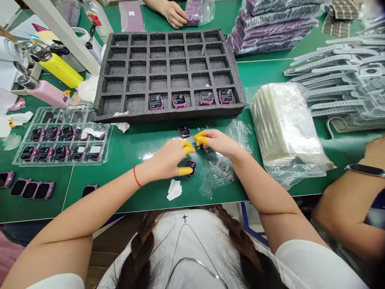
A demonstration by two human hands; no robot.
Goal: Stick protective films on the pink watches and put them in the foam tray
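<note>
My left hand (168,158), with yellow finger cots, reaches over the green table. Its thumb rests on the dark face of a watch case (191,165) with a purple frame, while the fingers stay apart from the thumb. My right hand (218,142) also wears yellow cots. Its fingertips are drawn together close to the left fingers; whatever is between them, if anything, cannot be made out. Just beyond them lies another watch case (184,131). Clear printed film sheets (222,170) lie below my right hand, and a white paper scrap (174,190) near the table edge.
A black foam tray (168,116) with several watch cases spans the back. At left stand a clear plastic tray (60,163) and loose watch cases (31,189). Right are stacked clear sleeves (282,120) and grey straps (337,76). Co-workers' arms show at back (174,15) and right.
</note>
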